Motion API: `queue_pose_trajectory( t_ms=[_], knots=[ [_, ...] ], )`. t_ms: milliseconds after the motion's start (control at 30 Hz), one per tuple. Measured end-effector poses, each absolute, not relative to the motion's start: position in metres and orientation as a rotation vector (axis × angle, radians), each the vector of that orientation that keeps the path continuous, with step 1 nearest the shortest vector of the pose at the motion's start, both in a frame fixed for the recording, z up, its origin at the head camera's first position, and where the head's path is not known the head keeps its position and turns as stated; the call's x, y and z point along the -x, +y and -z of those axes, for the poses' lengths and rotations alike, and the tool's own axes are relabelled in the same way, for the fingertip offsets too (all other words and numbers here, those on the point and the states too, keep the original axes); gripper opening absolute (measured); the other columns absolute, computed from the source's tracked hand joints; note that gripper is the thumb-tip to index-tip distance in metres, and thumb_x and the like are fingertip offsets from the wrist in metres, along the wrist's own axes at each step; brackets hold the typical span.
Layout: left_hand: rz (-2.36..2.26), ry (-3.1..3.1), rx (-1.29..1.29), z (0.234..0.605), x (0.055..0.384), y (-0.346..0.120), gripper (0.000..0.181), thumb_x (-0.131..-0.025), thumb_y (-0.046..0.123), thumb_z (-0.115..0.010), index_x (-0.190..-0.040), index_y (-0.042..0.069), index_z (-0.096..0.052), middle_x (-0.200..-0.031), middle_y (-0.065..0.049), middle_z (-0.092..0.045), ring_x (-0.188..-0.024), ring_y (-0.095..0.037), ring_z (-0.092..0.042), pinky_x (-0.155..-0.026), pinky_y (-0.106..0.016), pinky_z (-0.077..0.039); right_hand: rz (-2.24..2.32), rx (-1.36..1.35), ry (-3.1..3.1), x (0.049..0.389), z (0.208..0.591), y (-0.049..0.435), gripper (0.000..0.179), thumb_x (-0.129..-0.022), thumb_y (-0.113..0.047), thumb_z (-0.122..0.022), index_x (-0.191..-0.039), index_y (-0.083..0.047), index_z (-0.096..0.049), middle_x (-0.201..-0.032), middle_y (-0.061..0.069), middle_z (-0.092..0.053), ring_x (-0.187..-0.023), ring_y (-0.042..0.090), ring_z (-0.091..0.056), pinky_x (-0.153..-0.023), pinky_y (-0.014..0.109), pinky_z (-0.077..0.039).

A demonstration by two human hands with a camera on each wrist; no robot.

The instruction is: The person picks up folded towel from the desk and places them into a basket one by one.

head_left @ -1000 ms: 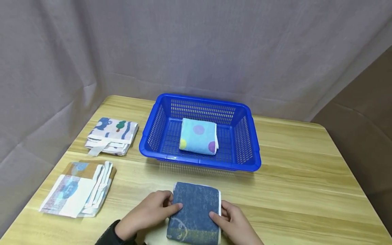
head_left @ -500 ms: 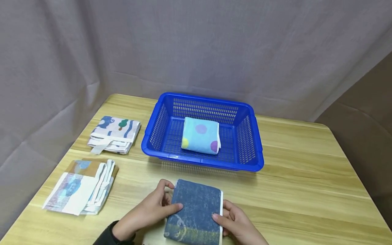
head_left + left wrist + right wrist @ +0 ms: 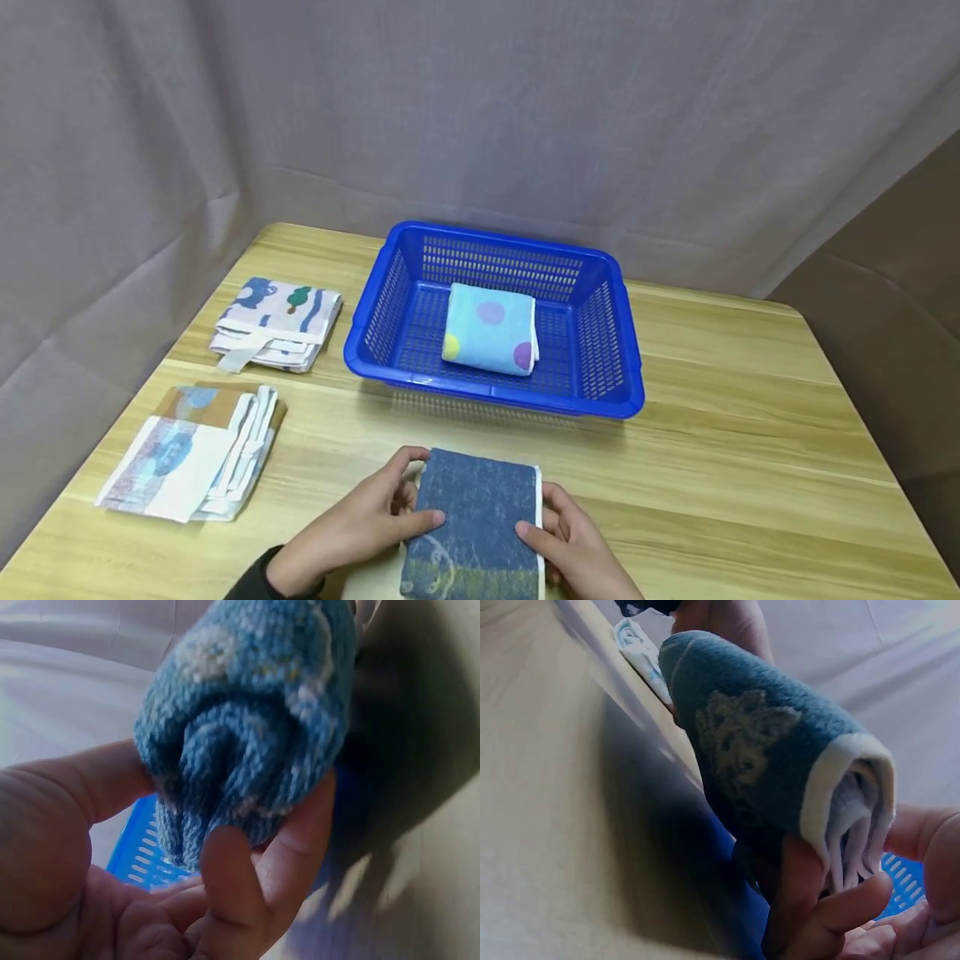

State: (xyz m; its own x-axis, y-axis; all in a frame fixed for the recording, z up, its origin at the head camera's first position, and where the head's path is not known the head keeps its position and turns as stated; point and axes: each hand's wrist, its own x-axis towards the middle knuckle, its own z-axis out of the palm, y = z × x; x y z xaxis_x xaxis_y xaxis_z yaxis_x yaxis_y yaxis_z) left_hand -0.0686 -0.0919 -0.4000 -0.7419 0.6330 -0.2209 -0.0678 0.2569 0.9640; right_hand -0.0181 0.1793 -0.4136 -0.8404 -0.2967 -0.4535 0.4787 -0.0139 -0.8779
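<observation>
A folded dark blue towel (image 3: 480, 517) with a white edge and a yellowish band is held between both hands at the front of the table. My left hand (image 3: 367, 517) grips its left side, thumb on top and fingers beneath. On the opposite side my right hand (image 3: 573, 537) pinches the white edge the same way. In the left wrist view the towel's rolled layers (image 3: 232, 742) show between thumb and fingers. The right wrist view shows the towel (image 3: 757, 742) raised over the table, its white-bordered layers stacked in the grip.
Behind the hands stands a blue plastic basket (image 3: 491, 392) holding a folded light blue towel (image 3: 491, 329) with coloured dots. To the left lie a folded white towel (image 3: 277, 323) with animal and tree prints and a brown-and-white folded towel (image 3: 187, 454). A grey cloth backdrop (image 3: 525, 125) borders the table.
The blue towel stays in both hands and shifts only slightly. The left index finger has straightened somewhat along the towel's far left corner.
</observation>
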Motion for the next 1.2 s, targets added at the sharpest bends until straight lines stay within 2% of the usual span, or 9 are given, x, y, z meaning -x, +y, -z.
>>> queue_pose_trajectory(
  t_ms=[133,200,300,333,400,533,867,1000,1200],
  knots=[
    [-1.523,1.858,-0.486,0.396,0.065,-0.095,0.062,-0.09,0.026,-0.061,-0.138,0.007,-0.028,-0.068,-0.003,-0.047,-0.052,-0.016,-0.036,-0.049,-0.028,-0.03,1.93,-0.187,1.698,0.011,0.412,0.182,0.065,-0.092,-0.02,-0.057,-0.139,0.003,-0.017,-0.087,0.004,-0.063,-0.04,0.009,-0.027,-0.039,0.032,-0.021],
    [-1.517,1.829,-0.472,0.394,0.062,-0.098,0.06,-0.09,0.026,-0.061,-0.137,0.007,-0.03,-0.07,-0.004,-0.049,-0.053,-0.016,-0.038,-0.05,-0.028,-0.031,1.965,-0.165,1.66,0.008,0.411,0.182,0.063,-0.092,-0.018,-0.057,-0.138,0.003,-0.018,-0.101,0.01,-0.065,-0.039,0.009,-0.025,-0.038,0.035,-0.017],
    [-1.499,1.82,-0.473,0.386,0.058,-0.101,0.059,-0.09,0.028,-0.06,-0.136,0.007,-0.03,-0.072,-0.004,-0.052,-0.055,-0.014,-0.042,-0.051,-0.027,-0.035,2.011,-0.12,1.605,0.003,0.407,0.181,0.06,-0.092,-0.014,-0.056,-0.137,0.002,-0.021,-0.109,0.014,-0.062,-0.043,0.011,-0.043,-0.036,0.032,-0.026],
    [-1.489,1.824,-0.477,0.383,0.057,-0.102,0.059,-0.09,0.029,-0.06,-0.137,0.008,-0.03,-0.073,-0.003,-0.052,-0.055,-0.014,-0.043,-0.052,-0.027,-0.036,2.026,-0.108,1.588,0.001,0.405,0.18,0.059,-0.092,-0.013,-0.056,-0.136,0.003,-0.021,-0.114,0.015,-0.06,-0.051,0.014,-0.052,-0.038,0.03,-0.036],
    [-1.473,1.846,-0.507,0.378,0.053,-0.103,0.059,-0.09,0.029,-0.06,-0.137,0.009,-0.03,-0.072,-0.002,-0.052,-0.056,-0.013,-0.045,-0.052,-0.027,-0.038,2.056,-0.076,1.568,-0.001,0.4,0.179,0.059,-0.092,-0.01,-0.055,-0.137,0.004,-0.018,-0.12,0.017,-0.056,-0.076,0.023,-0.062,-0.059,0.03,-0.052],
    [-1.443,1.893,-0.559,0.366,0.048,-0.105,0.059,-0.09,0.031,-0.06,-0.136,0.01,-0.03,-0.072,0.0,-0.054,-0.058,-0.012,-0.049,-0.054,-0.027,-0.043,2.093,-0.043,1.576,-0.004,0.389,0.176,0.062,-0.092,-0.005,-0.053,-0.138,0.006,-0.013,-0.124,0.017,-0.053,-0.107,0.035,-0.051,-0.084,0.042,-0.049],
    [-1.448,1.995,-0.642,0.345,0.054,-0.102,0.058,-0.089,0.033,-0.061,-0.135,0.015,-0.031,-0.068,0.004,-0.049,-0.055,-0.008,-0.043,-0.053,-0.024,-0.039,2.215,0.13,1.547,-0.002,0.37,0.178,0.046,-0.092,0.001,-0.049,-0.133,-0.006,-0.028,-0.123,0.012,-0.054,-0.105,0.04,-0.051,-0.081,0.043,-0.05],
    [-1.443,2.074,-0.695,0.338,0.06,-0.099,0.057,-0.089,0.036,-0.061,-0.135,0.018,-0.031,-0.066,0.005,-0.049,-0.054,-0.007,-0.042,-0.051,-0.022,-0.037,2.19,0.062,1.614,0.003,0.361,0.177,0.05,-0.093,-0.001,-0.049,-0.136,-0.005,-0.023,-0.123,0.013,-0.054,-0.103,0.038,-0.052,-0.079,0.041,-0.051],
    [-1.4,2.165,-0.813,0.321,0.069,-0.095,0.062,-0.09,0.036,-0.059,-0.137,0.012,-0.027,-0.069,0.002,-0.055,-0.06,-0.009,-0.055,-0.058,-0.027,-0.048,2.178,0.03,1.76,0.012,0.346,0.176,0.061,-0.092,-0.002,-0.05,-0.139,0.003,-0.012,-0.125,0.017,-0.05,-0.107,0.034,-0.051,-0.084,0.041,-0.049]
  ],
)
